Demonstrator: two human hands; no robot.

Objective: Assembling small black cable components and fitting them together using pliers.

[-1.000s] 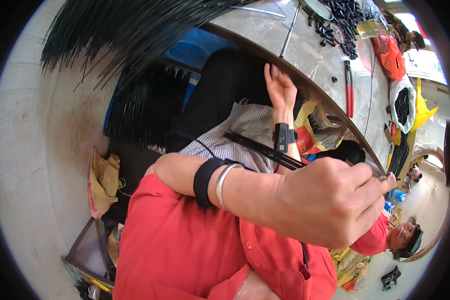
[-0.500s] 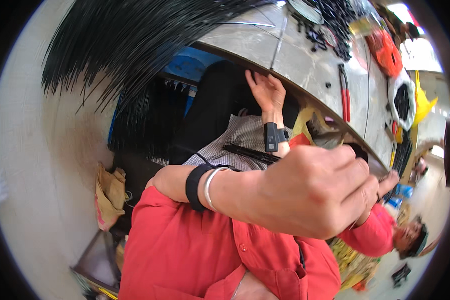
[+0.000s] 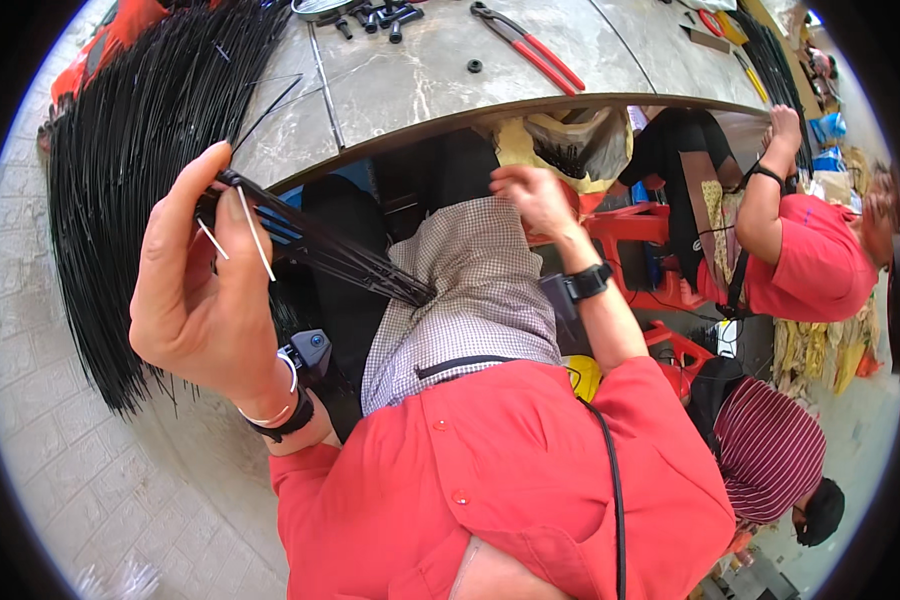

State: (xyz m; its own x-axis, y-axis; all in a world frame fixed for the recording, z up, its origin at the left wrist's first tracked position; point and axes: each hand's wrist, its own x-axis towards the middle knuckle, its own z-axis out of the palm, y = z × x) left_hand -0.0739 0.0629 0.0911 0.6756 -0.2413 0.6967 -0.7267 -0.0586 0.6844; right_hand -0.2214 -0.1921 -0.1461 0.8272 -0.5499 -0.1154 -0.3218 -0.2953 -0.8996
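Note:
On the left, my left hand (image 3: 210, 270) is raised, its thumb and fingers pinched on one end of a bundle of thin black rods (image 3: 345, 250). Two short white strips (image 3: 254, 232) stick out by the thumb. The bundle slants down to the checked cloth (image 3: 470, 270) over my lap, where its other end rests. My right hand (image 3: 538, 197) hovers above the far part of that cloth, just below the table edge. Its fingers are loosely bent and a little blurred, apart from the bundle, and I see nothing in them.
A big sheaf of long black rods (image 3: 140, 200) hangs over the left end of the grey table (image 3: 410, 85). Red-handled pliers (image 3: 530, 50), a small black ring (image 3: 474, 66) and black fittings lie on top. A lined bag (image 3: 580, 140) stands beneath the edge. Two people sit at right.
My left hand has swung from the right across to the left and now holds the raised end of the black rods. My right hand's open fingers have bent, and the whole view has turned.

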